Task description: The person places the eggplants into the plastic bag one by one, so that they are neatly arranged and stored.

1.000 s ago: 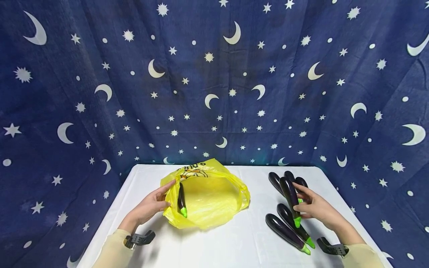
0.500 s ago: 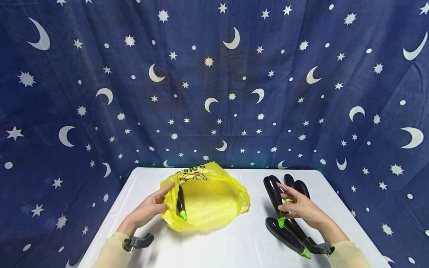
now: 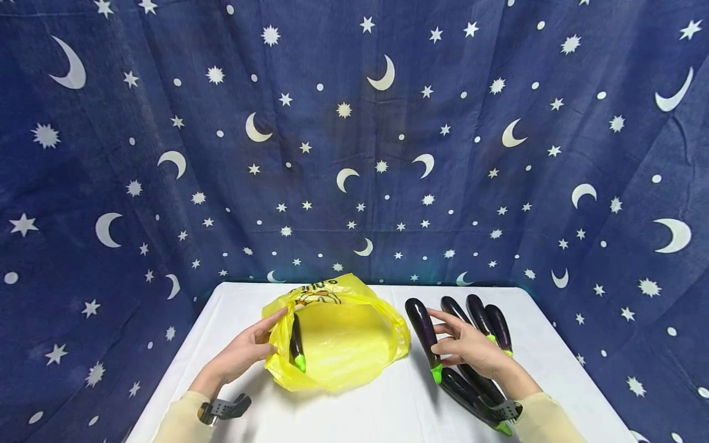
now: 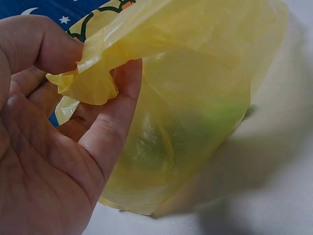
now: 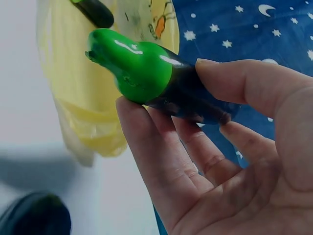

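Observation:
A yellow plastic bag [image 3: 354,344] lies with its mouth wide toward me, and one eggplant [image 3: 296,344] rests inside near its left wall. My left hand [image 3: 240,354] pinches the left rim of the bag; the left wrist view shows the film between thumb and fingers. Between the thumb and fingertips of my right hand [image 3: 471,347] is a dark eggplant [image 3: 423,332] with a green stem end [image 5: 142,68]. It is held up just right of the bag, apart from it.
Several more eggplants lie on the white table [image 3: 332,418] at the right, some at the back [image 3: 499,326] and some nearer me [image 3: 471,397], partly hidden by my right hand. A blue curtain [image 3: 354,154] with moons and stars stands behind the table.
My right hand has carried its eggplant leftward from the pile of eggplants toward the bag. My left hand keeps its grip on the rim, and the bag has barely moved.

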Demonstrator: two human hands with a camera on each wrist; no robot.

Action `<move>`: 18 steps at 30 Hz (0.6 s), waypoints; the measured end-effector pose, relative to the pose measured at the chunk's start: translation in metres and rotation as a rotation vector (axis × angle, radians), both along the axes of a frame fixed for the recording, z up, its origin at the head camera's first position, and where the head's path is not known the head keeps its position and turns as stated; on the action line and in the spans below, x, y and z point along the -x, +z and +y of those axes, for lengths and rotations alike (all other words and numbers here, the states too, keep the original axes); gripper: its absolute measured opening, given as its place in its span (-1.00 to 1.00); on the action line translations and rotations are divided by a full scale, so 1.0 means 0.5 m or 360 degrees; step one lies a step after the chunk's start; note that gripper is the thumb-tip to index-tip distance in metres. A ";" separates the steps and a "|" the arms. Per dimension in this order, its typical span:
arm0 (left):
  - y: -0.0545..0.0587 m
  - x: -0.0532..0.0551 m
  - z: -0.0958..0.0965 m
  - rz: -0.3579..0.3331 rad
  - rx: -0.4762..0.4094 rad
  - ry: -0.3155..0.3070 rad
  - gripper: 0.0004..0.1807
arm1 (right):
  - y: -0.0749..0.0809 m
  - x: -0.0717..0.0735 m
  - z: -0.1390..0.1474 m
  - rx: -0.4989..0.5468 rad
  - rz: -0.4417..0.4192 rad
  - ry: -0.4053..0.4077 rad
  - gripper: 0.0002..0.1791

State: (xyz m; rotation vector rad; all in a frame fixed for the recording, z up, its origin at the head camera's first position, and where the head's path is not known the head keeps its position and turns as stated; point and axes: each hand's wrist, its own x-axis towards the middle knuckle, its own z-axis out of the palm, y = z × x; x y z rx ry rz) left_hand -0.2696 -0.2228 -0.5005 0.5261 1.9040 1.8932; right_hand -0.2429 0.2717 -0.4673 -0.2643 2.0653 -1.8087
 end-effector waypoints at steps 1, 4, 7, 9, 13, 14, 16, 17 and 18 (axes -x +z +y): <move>0.000 -0.001 0.000 0.0002 -0.0001 0.0001 -0.16 | 0.000 0.001 -0.006 -0.0001 0.0002 0.0012 -0.13; -0.001 -0.001 0.002 0.0016 0.0011 -0.0002 -0.16 | 0.004 0.004 -0.023 0.0003 0.0016 0.0062 -0.13; 0.000 -0.001 0.003 0.0030 0.0044 0.0003 -0.16 | 0.007 0.008 -0.039 0.0020 0.0032 0.0127 -0.13; 0.002 -0.001 0.003 0.0036 0.0065 0.0010 -0.15 | 0.008 0.011 -0.049 0.0036 0.0030 0.0168 -0.14; 0.003 0.002 0.001 0.0048 0.0066 0.0012 -0.15 | 0.011 0.019 -0.072 0.0075 -0.0014 0.0234 -0.16; 0.004 0.001 0.001 0.0052 0.0068 0.0015 -0.15 | 0.011 0.021 -0.080 0.0080 -0.0020 0.0249 -0.16; 0.004 0.001 0.000 0.0052 0.0067 0.0019 -0.15 | 0.008 0.024 -0.095 0.0083 -0.0042 0.0279 -0.16; 0.005 0.000 0.000 0.0051 0.0070 0.0020 -0.15 | 0.005 0.026 -0.103 0.0084 -0.0051 0.0292 -0.16; 0.005 -0.002 0.000 0.0053 0.0071 0.0023 -0.15 | 0.002 0.027 -0.112 0.0084 -0.0061 0.0304 -0.15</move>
